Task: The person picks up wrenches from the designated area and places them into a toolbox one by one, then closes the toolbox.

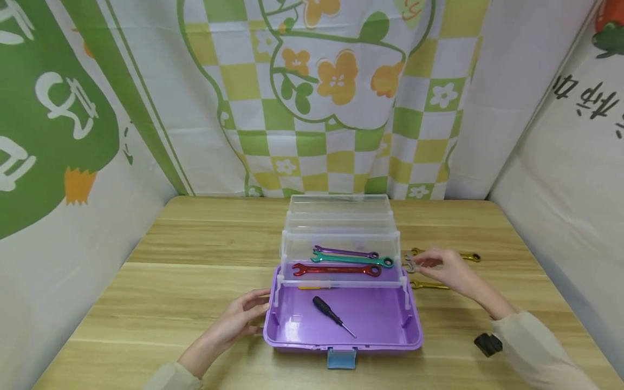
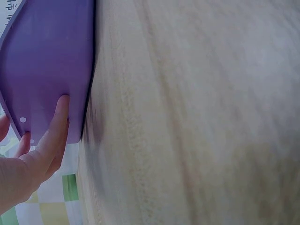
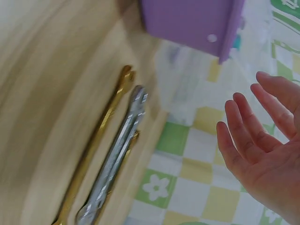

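A purple toolbox [image 1: 341,346] stands open, its clear trays [image 1: 341,236] raised at the back. Purple [image 1: 346,252], green [image 1: 351,260] and red [image 1: 336,270] wrenches lie across the front tray. A black-handled screwdriver [image 1: 327,310] rests in the purple base. My left hand [image 1: 239,317] touches the box's left side, its fingertips against the outer wall in the left wrist view. On the right, my right hand [image 1: 450,271] hovers over a silver wrench [image 3: 115,154] lying between two gold wrenches [image 3: 96,145]. Its fingers are loosely bent with nothing between them in the right wrist view.
A small black object [image 1: 488,344] lies on the table near my right sleeve. Something yellow [image 1: 314,287] shows under the front tray's edge. A blue latch [image 1: 341,358] hangs at the box's front. Printed curtains [image 1: 336,108] enclose the wooden table [image 1: 195,254].
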A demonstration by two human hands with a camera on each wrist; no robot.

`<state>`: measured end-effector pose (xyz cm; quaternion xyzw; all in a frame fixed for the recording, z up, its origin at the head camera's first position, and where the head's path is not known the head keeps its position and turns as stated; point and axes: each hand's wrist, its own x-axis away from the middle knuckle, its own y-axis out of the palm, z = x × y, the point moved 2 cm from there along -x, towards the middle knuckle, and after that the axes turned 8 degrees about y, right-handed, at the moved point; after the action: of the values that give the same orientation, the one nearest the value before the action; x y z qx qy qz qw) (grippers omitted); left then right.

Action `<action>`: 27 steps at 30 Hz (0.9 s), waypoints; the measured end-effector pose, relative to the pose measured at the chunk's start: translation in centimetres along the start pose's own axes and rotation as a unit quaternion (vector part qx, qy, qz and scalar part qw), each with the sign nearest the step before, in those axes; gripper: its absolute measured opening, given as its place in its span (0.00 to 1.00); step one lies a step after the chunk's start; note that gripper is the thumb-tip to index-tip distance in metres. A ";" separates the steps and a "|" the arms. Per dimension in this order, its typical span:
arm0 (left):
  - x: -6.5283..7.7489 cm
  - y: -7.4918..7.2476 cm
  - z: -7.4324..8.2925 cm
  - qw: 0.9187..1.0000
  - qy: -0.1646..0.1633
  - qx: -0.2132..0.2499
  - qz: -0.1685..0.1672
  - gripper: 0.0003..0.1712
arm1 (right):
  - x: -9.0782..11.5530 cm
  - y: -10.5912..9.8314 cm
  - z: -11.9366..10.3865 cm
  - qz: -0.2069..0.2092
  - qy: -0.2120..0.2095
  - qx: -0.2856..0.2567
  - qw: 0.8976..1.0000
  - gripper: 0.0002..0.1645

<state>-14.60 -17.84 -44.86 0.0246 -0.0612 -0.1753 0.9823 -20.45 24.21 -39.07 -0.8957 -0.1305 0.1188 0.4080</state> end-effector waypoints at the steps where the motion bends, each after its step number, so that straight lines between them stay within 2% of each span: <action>1: 0.0 0.0 0.0 1.000 -0.001 0.000 0.000 0.34 | 0.2 0.0 0.3 -0.007 0.008 0.003 1.000 0.13; 7: 0.1 0.0 0.1 1.000 -0.002 0.001 -0.001 0.34 | 0.9 0.2 1.9 -0.027 0.027 0.023 0.999 0.12; 15: 0.0 0.0 0.0 1.000 -0.002 0.002 -0.002 0.34 | 1.6 0.6 4.1 -0.014 0.011 0.061 0.998 0.10; 27: 0.0 0.0 0.2 1.000 0.005 -0.001 -0.007 0.33 | 1.7 1.0 5.3 -0.035 0.013 0.103 0.994 0.12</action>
<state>-14.60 -17.81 -44.71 0.0248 -0.0560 -0.1823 0.9813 -20.39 27.86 -43.45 -0.8456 -0.1434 0.1057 0.5033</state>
